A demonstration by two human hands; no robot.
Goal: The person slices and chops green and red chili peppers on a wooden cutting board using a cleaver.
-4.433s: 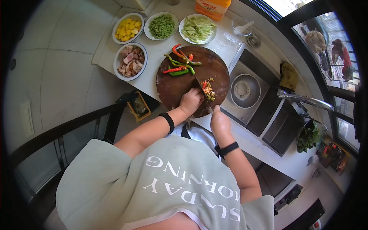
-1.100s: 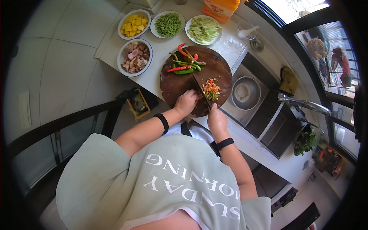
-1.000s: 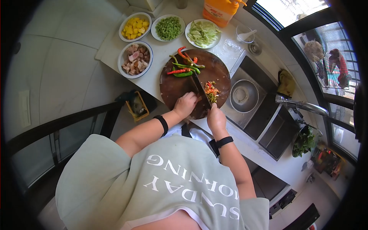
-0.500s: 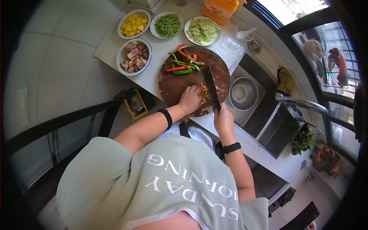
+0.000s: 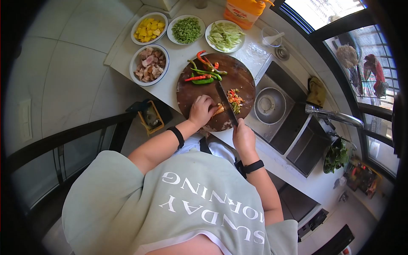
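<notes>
My right hand (image 5: 244, 137) is closed round the handle of a dark-bladed cleaver (image 5: 226, 103), whose edge rests near the middle of the round wooden chopping board (image 5: 187, 91). Left of the blade, my left hand (image 5: 201, 111) has its fingers curled against a pale orange piece of chili pepper (image 5: 219, 109), partly hidden under the fingertips. Chopped red and green chili (image 5: 234, 101) lies in a small heap on the blade's other side. Whole red and green chili peppers (image 5: 205, 73) are at the board's far side.
Beyond the board stand a bowl of cut meat (image 5: 148, 83), a bowl of yellow chunks (image 5: 135, 39), a plate of chopped greens (image 5: 185, 29) and a plate of pale green slices (image 5: 225, 36). A sink (image 5: 278, 80) holding a metal basin (image 5: 270, 105) lies to the right.
The cleaver and both hands have shifted left and slightly nearer. Chopped chili that lay beside the left fingers is now in view to the right of the blade.
</notes>
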